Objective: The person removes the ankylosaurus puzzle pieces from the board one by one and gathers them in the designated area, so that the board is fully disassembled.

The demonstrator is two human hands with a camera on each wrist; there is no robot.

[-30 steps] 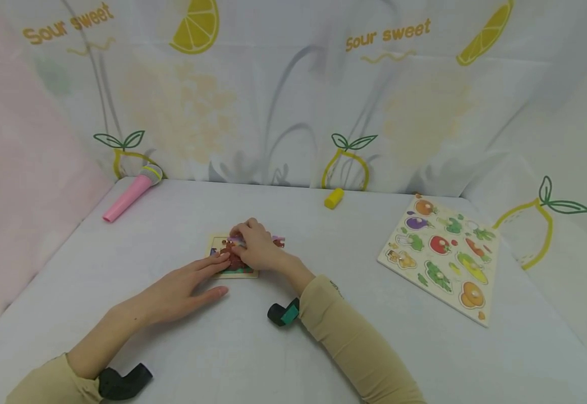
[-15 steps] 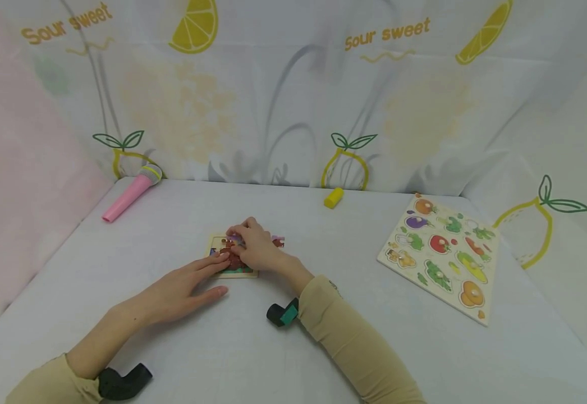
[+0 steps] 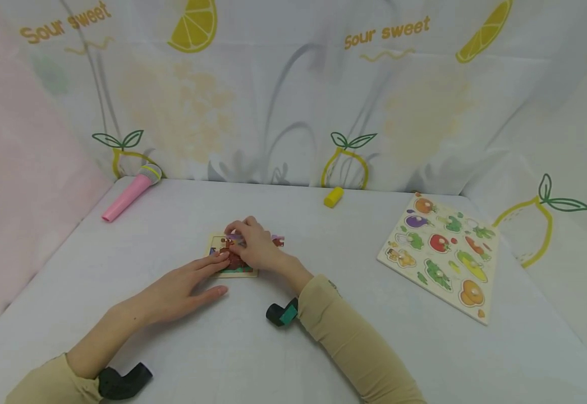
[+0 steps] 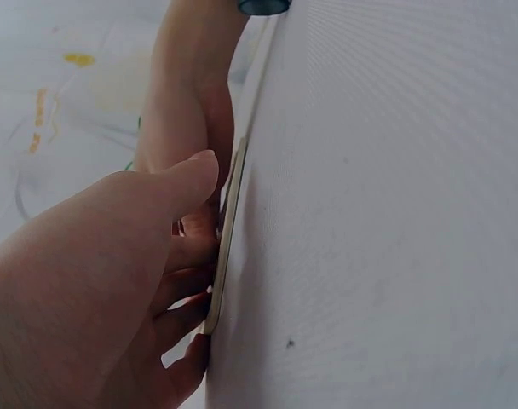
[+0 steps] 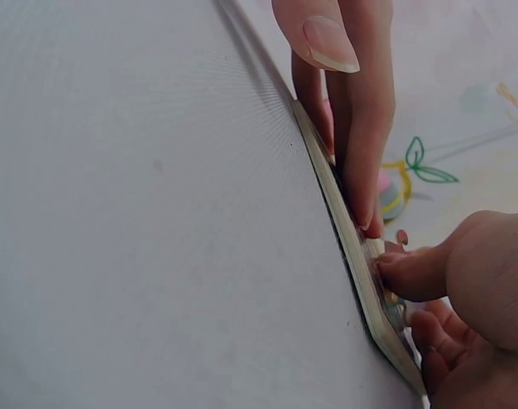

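Observation:
A small jigsaw puzzle (image 3: pixel 238 274) in a pale wooden frame, with a brown figure in its picture, lies flat on the table. My left hand (image 3: pixel 182 289) rests its fairly straight fingers on the puzzle's left part, the thumb apart from it on the near side. Over the upper right part, my right hand (image 3: pixel 257 247) has curled fingers and pinches a puzzle piece, whose brown knob (image 5: pixel 401 239) shows above the board in the right wrist view. Most of that piece is hidden by the fingers. Another purple and brown piece (image 3: pixel 278 241) shows just right of the hand.
A pink toy microphone (image 3: pixel 133 193) lies at the back left, a small yellow block (image 3: pixel 334 197) at the back. On the right is a vegetable peg board (image 3: pixel 442 252). Black wrist mounts (image 3: pixel 124 381) hang by the sleeves. A printed cloth backs the table.
My right hand has shifted very slightly left and away from me over the puzzle. The left hand stays where it was, and the other things have not moved.

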